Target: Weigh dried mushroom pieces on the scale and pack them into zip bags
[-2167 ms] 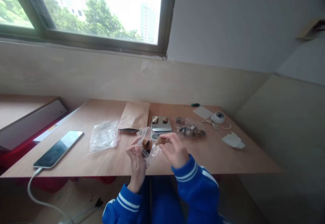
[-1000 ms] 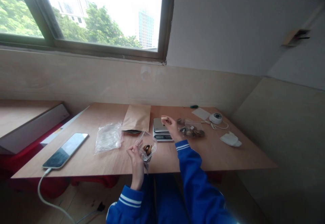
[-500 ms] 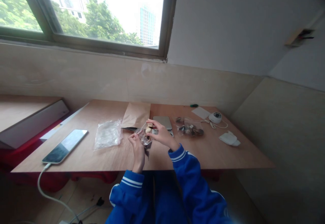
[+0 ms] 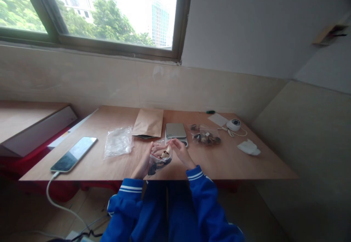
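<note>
Between my hands, near the table's front edge, is a clear zip bag (image 4: 160,163) with dark pieces and a pale beige piece (image 4: 164,153) in its mouth; I cannot make out what the pieces are. My left hand (image 4: 144,161) is closed on the bag's left side. At the upper right rim, the fingers of my right hand (image 4: 179,150) pinch the bag. Just beyond my right hand stands a kitchen scale (image 4: 176,130). A brown paper pouch (image 4: 148,123) lies behind the bag, its dark mouth towards me.
Left of the pouch is a stack of clear plastic bags (image 4: 118,142), then a phone (image 4: 74,154) on a cable. To the right lie another clear bag of dark pieces (image 4: 206,136), a white dome camera (image 4: 233,125), a crumpled white tissue (image 4: 248,147) and a green-handled screwdriver (image 4: 210,112).
The bag has come lower and nearer to me, with its mouth spread wider. My right hand has moved from the pale piece to the rim, uncovering more of the scale.
</note>
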A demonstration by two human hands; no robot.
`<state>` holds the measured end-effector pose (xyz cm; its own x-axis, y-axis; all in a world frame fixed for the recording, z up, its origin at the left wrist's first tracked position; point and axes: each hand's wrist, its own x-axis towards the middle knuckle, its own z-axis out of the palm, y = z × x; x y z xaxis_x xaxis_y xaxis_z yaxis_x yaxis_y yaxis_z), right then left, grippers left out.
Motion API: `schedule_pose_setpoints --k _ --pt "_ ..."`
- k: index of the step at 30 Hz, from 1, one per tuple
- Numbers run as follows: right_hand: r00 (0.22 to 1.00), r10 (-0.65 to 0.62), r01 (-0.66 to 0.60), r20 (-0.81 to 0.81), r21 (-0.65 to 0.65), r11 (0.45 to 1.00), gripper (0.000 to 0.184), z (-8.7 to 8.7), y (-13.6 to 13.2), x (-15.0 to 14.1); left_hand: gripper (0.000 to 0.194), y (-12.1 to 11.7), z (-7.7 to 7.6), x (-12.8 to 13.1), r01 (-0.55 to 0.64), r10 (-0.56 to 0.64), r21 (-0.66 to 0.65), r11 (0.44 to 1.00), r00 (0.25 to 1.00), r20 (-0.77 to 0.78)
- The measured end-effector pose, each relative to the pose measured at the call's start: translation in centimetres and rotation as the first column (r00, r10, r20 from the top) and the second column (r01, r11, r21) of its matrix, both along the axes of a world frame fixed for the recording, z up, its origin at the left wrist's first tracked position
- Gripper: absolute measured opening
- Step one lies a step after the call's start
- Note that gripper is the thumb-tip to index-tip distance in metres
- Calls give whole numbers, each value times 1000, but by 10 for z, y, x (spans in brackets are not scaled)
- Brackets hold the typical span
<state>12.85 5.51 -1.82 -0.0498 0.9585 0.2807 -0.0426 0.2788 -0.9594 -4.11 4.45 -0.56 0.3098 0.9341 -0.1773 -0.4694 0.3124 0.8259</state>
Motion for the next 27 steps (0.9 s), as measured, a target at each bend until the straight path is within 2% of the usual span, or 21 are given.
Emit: schedule_pose_setpoints --k 2,4,6,8,11,15,17,20,23,27 --pt "987 -140 139 -73 -25 990 33 -6 -1 -5 51 -1 -1 -4 25 -23 -52 998 999 37" --pt "946 -294 285 -139 -83 955 35 -12 -1 -9 64 -4 -1 -6 57 -53 -63 996 997 60" --pt "888 -419 397 -188 -146 906 37 -17 0 -11 74 -10 -1 -5 62 -62 0 998 998 28" --pt "846 -489 458 -211 -180 870 39 -22 -1 -12 68 -15 0 -1 4 4 105 994 997 -73" --pt "844 -498 468 -199 -181 865 40 -29 -5 -13 55 -18 -2 4 -147 204 225 963 945 -255" --pt "881 -446 423 -157 -160 892 43 -39 -11 -15 47 -10 -7 2 -287 407 332 899 827 -387" --pt "891 -426 403 -155 -158 901 45 -44 -13 -14 39 -4 -8 -2 -256 465 443 859 753 -466" --pt "894 -416 391 -164 -168 905 47 -51 -12 -11 30 4 -7 -6 -118 504 585 802 659 -558" --pt "886 -435 409 -162 -171 896 47 -58 -9 -6 30 11 -8 -4 -85 466 578 812 690 -554" --pt "862 -490 469 -127 -164 868 43 -65 -3 -1 40 19 -25 -3 -134 333 410 902 820 -465"
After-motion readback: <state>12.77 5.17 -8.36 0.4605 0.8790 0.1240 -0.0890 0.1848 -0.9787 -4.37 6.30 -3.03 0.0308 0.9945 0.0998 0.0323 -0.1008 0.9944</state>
